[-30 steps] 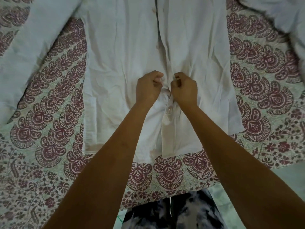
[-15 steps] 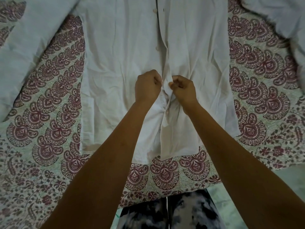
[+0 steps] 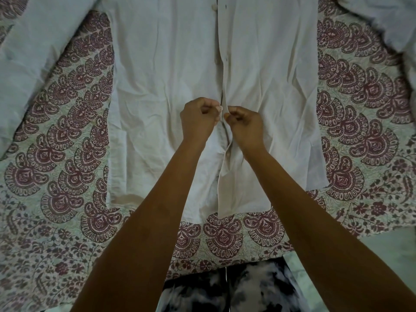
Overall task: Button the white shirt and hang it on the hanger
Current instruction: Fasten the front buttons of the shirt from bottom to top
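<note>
Head: white shirt point(image 3: 168, 86) beneath both hands point(image 3: 198, 119) point(image 3: 246, 126)

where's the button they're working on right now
In the head view the button sits near centre on the white shirt, at the fingertips of the left hand, with the right hand just right of it.

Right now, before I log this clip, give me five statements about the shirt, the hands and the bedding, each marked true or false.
1. The white shirt lies spread out on a patterned bedsheet. True.
2. A hanger sits inside the shirt. False: no hanger is in view.
3. The left hand and right hand meet at the front opening. True.
4. The left hand lies flat on a sleeve. False: it is curled, pinching fabric beside a button.
5. The right hand hangs idle. False: it pinches the shirt's other front edge.
</note>
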`<control>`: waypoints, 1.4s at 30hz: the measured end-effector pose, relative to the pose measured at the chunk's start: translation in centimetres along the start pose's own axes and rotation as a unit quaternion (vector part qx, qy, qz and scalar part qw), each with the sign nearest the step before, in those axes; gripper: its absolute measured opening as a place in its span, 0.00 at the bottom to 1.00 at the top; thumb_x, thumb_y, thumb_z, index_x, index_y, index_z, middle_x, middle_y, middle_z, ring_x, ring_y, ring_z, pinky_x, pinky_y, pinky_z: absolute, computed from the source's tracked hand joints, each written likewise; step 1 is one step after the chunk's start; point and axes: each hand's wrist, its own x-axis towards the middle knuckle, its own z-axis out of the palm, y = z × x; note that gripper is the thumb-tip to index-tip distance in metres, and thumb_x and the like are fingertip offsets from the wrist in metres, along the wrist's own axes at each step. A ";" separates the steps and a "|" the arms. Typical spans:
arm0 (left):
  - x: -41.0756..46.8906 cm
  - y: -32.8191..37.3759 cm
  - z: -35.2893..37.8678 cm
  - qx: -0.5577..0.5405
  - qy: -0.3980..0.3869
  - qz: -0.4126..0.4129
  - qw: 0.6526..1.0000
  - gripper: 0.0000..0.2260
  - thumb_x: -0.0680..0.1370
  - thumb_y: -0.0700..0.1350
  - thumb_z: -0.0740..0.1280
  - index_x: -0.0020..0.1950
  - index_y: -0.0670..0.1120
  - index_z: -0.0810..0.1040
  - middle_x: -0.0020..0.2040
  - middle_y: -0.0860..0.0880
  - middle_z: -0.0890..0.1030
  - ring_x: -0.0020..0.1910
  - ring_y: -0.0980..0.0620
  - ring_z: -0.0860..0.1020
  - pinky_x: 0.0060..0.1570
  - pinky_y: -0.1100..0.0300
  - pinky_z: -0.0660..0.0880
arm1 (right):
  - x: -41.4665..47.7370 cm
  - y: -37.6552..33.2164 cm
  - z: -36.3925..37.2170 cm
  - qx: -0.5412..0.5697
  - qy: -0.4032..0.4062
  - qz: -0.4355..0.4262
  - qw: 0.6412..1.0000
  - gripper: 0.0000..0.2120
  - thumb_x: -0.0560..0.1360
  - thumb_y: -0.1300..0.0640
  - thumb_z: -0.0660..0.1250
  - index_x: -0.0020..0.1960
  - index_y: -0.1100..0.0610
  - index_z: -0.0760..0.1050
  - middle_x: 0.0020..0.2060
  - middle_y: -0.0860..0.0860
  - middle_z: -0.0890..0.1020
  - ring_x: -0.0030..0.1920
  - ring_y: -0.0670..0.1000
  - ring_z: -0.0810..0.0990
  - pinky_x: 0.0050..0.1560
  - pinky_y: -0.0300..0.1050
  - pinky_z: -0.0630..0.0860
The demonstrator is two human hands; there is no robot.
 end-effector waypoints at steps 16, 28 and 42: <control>1.0 0.2 -0.6 0.026 -0.069 -0.026 0.997 0.10 0.74 0.34 0.67 0.38 0.48 0.78 0.34 0.49 0.80 0.32 0.56 0.78 0.37 0.66 0.76 | 1.4 -0.7 -1.1 0.087 -0.061 0.126 0.986 0.09 0.76 0.62 0.63 0.40 0.56 0.79 0.36 0.50 0.81 0.39 0.47 0.79 0.46 0.37 0.78; 1.2 -0.1 -0.5 -0.022 -0.031 -0.084 0.996 0.07 0.70 0.31 0.69 0.40 0.43 0.82 0.39 0.42 0.83 0.36 0.50 0.82 0.41 0.60 0.80 | 2.0 -0.8 -1.4 0.089 -0.121 0.097 0.984 0.06 0.71 0.65 0.70 0.35 0.59 0.78 0.27 0.47 0.81 0.29 0.43 0.79 0.34 0.34 0.76; 0.1 -0.2 -0.2 -0.153 -0.048 -0.173 0.972 0.04 0.74 0.42 0.70 0.40 0.44 0.78 0.40 0.47 0.81 0.41 0.53 0.81 0.40 0.64 0.78 | 0.6 1.3 1.2 -0.206 0.029 -0.145 0.967 0.05 0.73 0.55 0.67 0.43 0.56 0.74 0.36 0.49 0.79 0.36 0.46 0.77 0.39 0.43 0.76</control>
